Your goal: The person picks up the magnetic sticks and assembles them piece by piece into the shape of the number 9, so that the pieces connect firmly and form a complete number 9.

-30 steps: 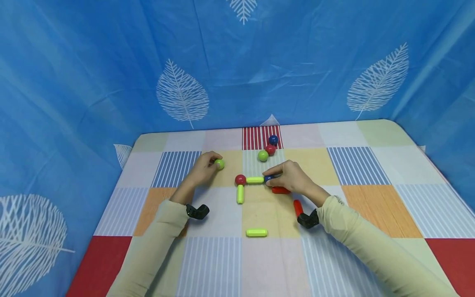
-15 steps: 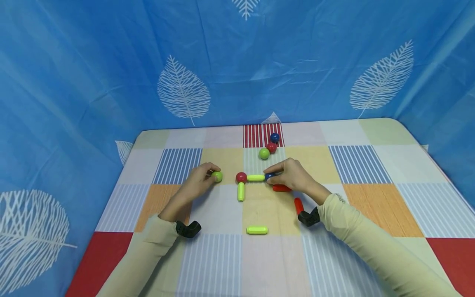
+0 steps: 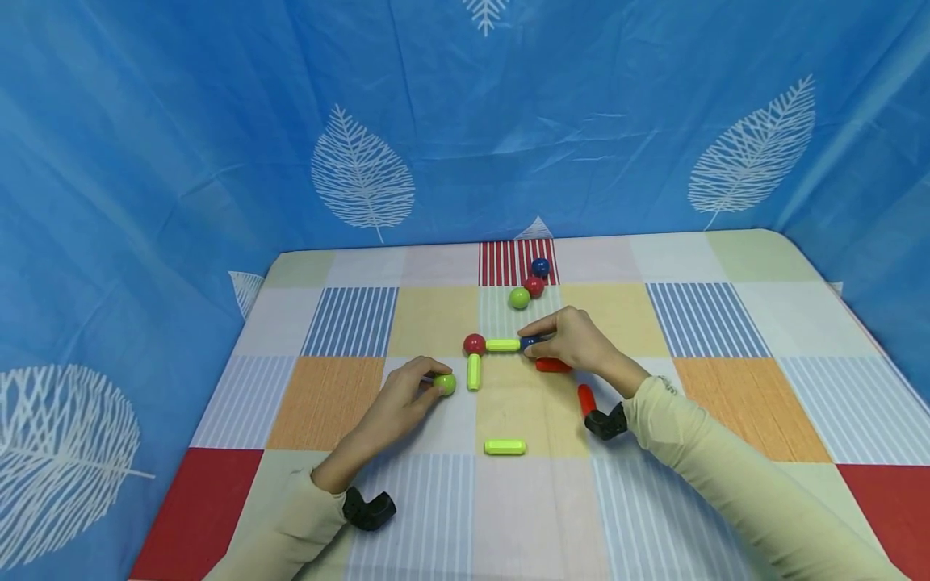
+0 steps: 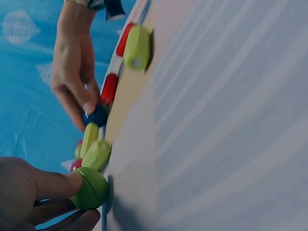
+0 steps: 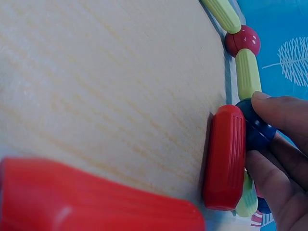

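Observation:
My left hand [image 3: 398, 410] pinches a green ball [image 3: 446, 384] between thumb and fingers, low over the cloth and left of the joined pieces. A red ball [image 3: 475, 344] joins two yellow-green rods at a corner: one rod [image 3: 474, 374] points toward me, the other rod [image 3: 503, 345] runs right to a blue ball [image 5: 257, 127]. My right hand [image 3: 581, 343] grips that blue ball with thumb and fingertips, partly hiding it in the head view. Right beside the blue ball lies a red rod [image 5: 225, 159], under the right hand in the head view.
A second red rod [image 3: 586, 399] lies near the right wrist's black camera [image 3: 605, 421]. Closer to me is a loose yellow-green rod [image 3: 504, 446]. Farther back sit a green ball [image 3: 519, 298], a red ball [image 3: 534, 286] and a blue ball [image 3: 541, 267], before a blue curtain [image 3: 465, 145].
My left hand has drawn the green ball toward me, ending beside the rod that points my way. The right hand stays on the blue ball.

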Tool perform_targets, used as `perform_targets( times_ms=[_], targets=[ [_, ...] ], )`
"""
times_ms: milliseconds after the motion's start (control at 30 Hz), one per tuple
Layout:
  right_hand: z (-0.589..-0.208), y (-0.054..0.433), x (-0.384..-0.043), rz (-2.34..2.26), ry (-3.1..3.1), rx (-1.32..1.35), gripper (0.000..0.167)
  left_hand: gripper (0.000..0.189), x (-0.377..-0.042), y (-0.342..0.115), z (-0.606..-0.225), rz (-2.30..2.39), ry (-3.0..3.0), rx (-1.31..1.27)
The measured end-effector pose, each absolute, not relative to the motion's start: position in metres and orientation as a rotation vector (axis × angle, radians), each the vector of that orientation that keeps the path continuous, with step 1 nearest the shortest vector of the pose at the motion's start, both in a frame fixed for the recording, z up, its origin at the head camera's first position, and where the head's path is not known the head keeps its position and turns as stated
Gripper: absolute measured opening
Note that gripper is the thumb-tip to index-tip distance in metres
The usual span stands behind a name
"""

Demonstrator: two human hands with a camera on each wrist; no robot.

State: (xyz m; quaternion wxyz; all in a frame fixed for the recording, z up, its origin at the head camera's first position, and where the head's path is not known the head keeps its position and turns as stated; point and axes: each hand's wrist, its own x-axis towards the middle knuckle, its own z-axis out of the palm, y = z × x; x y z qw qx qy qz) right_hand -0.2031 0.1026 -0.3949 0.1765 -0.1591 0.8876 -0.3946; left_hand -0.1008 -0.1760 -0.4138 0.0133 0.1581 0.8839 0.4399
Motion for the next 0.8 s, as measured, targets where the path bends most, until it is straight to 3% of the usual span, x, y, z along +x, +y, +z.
perform_targets(
  times_ms=[233, 800],
  targets=[
    [-0.396, 0.102, -0.203, -1.105, 2.52, -0.46, 0.026, 0.022, -0.089, -0.166, -0.418, 1.412, 2.727, 0.595],
    [-0.393, 0.099, -0.202, -1.081, 2.534, -0.457, 0.026, 0.023, -0.085, -0.164, -0.418, 1.443, 2.727, 0.564]
  ],
)
